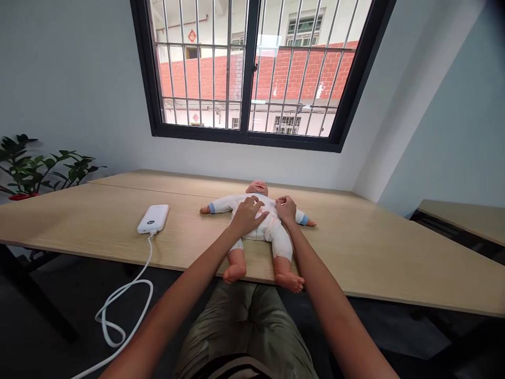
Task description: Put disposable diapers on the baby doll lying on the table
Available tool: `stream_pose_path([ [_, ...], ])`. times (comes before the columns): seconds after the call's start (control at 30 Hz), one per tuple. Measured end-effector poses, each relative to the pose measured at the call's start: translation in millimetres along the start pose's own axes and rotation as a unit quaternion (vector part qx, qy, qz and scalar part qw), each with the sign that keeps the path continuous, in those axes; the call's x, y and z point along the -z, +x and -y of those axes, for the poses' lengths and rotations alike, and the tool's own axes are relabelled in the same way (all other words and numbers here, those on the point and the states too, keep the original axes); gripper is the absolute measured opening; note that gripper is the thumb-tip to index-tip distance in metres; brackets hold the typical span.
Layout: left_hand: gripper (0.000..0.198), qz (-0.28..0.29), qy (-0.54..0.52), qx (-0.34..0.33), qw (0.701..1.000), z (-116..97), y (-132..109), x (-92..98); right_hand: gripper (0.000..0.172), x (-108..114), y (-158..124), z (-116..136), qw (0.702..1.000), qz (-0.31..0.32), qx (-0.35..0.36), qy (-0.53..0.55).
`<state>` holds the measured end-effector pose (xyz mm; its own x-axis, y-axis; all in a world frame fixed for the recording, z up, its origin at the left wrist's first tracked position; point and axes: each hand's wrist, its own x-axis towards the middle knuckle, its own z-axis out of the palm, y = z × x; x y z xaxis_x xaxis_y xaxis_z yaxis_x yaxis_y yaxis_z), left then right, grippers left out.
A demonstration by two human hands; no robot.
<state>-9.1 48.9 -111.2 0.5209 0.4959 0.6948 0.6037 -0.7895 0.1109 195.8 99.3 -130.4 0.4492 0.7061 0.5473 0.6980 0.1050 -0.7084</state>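
A baby doll (263,230) in a white romper with blue cuffs lies on its back on a light wooden table (98,221), head toward the window, bare feet over the near edge. My left hand (248,214) rests on the doll's chest with its fingers spread flat. My right hand (286,208) sits beside it on the doll's upper chest, fingers curled and pinching at the romper cloth. Both forearms reach forward from below.
A white power bank (153,218) lies on the table left of the doll, its white cable (125,305) looping down off the edge. A potted plant (35,168) stands at far left. A barred window (252,68) fills the wall ahead. Another desk (465,218) is at right.
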Motion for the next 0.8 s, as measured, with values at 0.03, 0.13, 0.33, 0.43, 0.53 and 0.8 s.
stream_pose_path([
  [0.03, 0.028, 0.020, 0.014, 0.005, 1.000, -0.6, -0.3, 0.6, 0.014, -0.8, 0.5, 0.4, 1.000, 0.000, 0.008, 0.001],
  [0.13, 0.029, 0.060, 0.038, -0.004, 0.997, -1.1, -1.6, 1.4, 0.019, -3.2, 1.0, 1.8, 0.999, 0.007, 0.047, -0.004],
  [0.33, 0.024, 0.008, -0.004, -0.029, 1.000, 2.5, -0.7, -1.7, 0.016, -2.8, -4.5, 9.2, 0.997, -0.040, 0.068, 0.000],
  [0.43, 0.021, -0.001, -0.029, -0.036, 0.999, 1.4, -0.1, -0.9, 0.012, 2.3, -8.2, 16.4, 0.992, -0.101, 0.072, 0.025],
  [0.53, 0.024, 0.014, -0.015, -0.012, 1.000, -2.4, -1.2, 2.9, 0.018, 7.7, -11.2, 22.6, 0.989, -0.128, 0.075, 0.003],
  [0.8, 0.026, 0.136, 0.106, 0.049, 0.984, -10.4, 5.2, 22.6, 0.039, 20.9, -13.0, 53.1, 0.980, -0.160, 0.114, 0.009],
])
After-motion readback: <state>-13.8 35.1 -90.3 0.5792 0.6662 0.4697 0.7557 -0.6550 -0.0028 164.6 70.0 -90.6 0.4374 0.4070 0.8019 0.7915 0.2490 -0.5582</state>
